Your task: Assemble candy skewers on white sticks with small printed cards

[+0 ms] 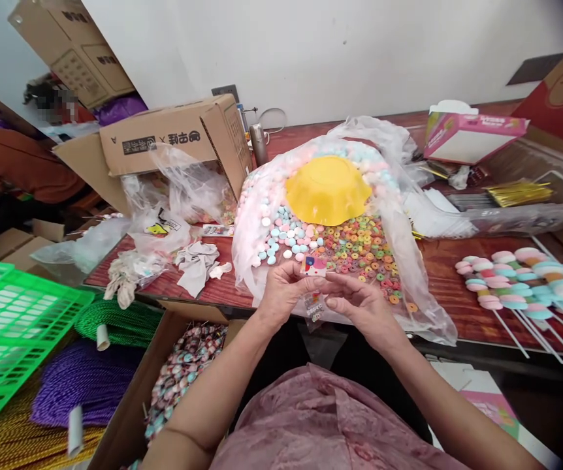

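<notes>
In front of my body I hold a small clear packet (pixel 314 305) with a colourful printed top and tiny pieces inside. My left hand (pixel 281 294) pinches its upper left side between thumb and fingers. On the other side, my right hand (pixel 367 307) has its fingertips and thumb closed at the packet's right edge. Just beyond the hands, ring-shaped candies (pixel 360 251) and pastel round candies (pixel 284 238) lie on a clear plastic sheet. An upturned yellow scalloped bowl (pixel 328 189) rests on the candies.
Marshmallow-like sticks (pixel 516 281) lie on the right of the red-brown table (pixel 435 261). A cardboard box (pixel 164 140) stands at the back left, near crumpled cloths (pixel 196 264). Below left are an open carton of wrapped sweets (pixel 186 365), cord bundles (pixel 85 382) and a green basket (pixel 17 333). Another person's sleeve (pixel 12 163) shows far left.
</notes>
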A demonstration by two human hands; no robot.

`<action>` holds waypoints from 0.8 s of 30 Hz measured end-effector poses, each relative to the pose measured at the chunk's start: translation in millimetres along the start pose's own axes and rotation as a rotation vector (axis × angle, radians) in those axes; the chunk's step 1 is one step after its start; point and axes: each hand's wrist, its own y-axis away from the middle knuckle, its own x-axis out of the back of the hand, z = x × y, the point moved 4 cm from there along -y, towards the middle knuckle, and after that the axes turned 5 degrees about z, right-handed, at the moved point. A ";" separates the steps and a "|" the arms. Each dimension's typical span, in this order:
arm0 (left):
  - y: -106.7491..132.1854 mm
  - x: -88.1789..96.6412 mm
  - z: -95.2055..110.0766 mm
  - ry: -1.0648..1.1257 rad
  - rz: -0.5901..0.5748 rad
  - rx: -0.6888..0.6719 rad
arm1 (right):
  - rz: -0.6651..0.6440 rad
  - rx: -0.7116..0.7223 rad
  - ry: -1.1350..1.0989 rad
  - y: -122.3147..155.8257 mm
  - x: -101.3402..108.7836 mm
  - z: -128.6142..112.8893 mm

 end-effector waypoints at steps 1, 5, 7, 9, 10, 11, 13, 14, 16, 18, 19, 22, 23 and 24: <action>1.5 -0.4 -2.2 0.026 0.018 0.006 | -0.030 -0.017 -0.029 1.8 -4.7 4.4; 9.4 -0.7 -10.8 0.042 0.030 0.054 | -0.009 0.020 -0.007 7.9 -12.0 16.5; 16.2 0.6 -15.5 0.029 -0.018 0.088 | 0.047 0.050 0.012 8.8 -9.1 20.4; 23.7 4.6 -18.9 0.011 -0.060 0.108 | 0.071 0.053 0.012 8.8 -5.1 23.9; 26.8 7.7 -19.9 -0.007 -0.070 0.109 | 0.074 0.054 0.016 8.8 -3.3 25.1; 29.2 10.9 -20.5 -0.034 -0.078 0.105 | 0.073 0.057 0.023 8.9 -1.7 26.0; 31.7 16.6 -20.7 -0.092 -0.092 0.087 | 0.063 0.066 0.038 9.6 0.4 27.4; 31.8 18.8 -20.6 -0.114 -0.092 0.072 | 0.059 0.071 0.043 10.3 1.1 28.2; 31.1 22.0 -19.9 -0.130 -0.072 0.023 | 0.079 0.085 0.050 12.5 3.2 29.1; 30.6 24.0 -19.2 -0.121 -0.024 -0.043 | 0.151 0.185 0.114 15.7 7.2 24.8; 30.7 24.7 -18.8 -0.121 0.004 -0.083 | 0.189 0.267 0.163 17.8 8.9 20.3; 32.3 23.6 -15.0 -0.206 0.049 -0.244 | 0.211 0.506 0.316 23.3 8.7 2.4; 33.1 21.6 -12.5 -0.263 0.038 -0.308 | 0.192 0.538 0.343 23.6 7.2 -2.8; 33.8 19.0 -9.4 -0.322 0.018 -0.377 | 0.170 0.552 0.357 23.0 5.7 -7.5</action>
